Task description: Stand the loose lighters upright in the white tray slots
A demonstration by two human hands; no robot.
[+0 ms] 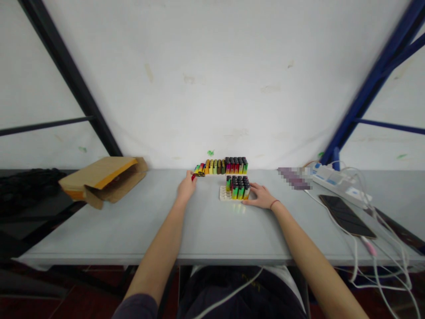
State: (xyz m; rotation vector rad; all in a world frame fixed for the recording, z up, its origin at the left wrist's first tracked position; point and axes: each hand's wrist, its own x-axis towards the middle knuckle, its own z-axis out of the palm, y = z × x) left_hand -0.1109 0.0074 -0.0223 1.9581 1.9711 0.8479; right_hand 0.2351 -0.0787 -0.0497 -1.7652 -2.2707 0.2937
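Observation:
My left hand (pixel 187 187) is closed on a red lighter (pixel 193 177), at the left end of a row of lighters. Some colourful lighters (pixel 200 169) lie there, and yellow and dark lighters (pixel 215 167) stand beside them. To their right is an upright block of black-topped lighters (pixel 236 165). In front of it, a white tray (pixel 226 199) holds several upright lighters (pixel 239 191), its left part showing bare slots. My right hand (pixel 261 196) rests at the tray's right side, fingers apart and touching the lighters' edge.
An open cardboard box (pixel 102 177) lies on the left of the grey table (pixel 212 235). On the right are a phone (pixel 347 215), a white power strip (pixel 341 185) and loose white cables. A wall stands behind the table.

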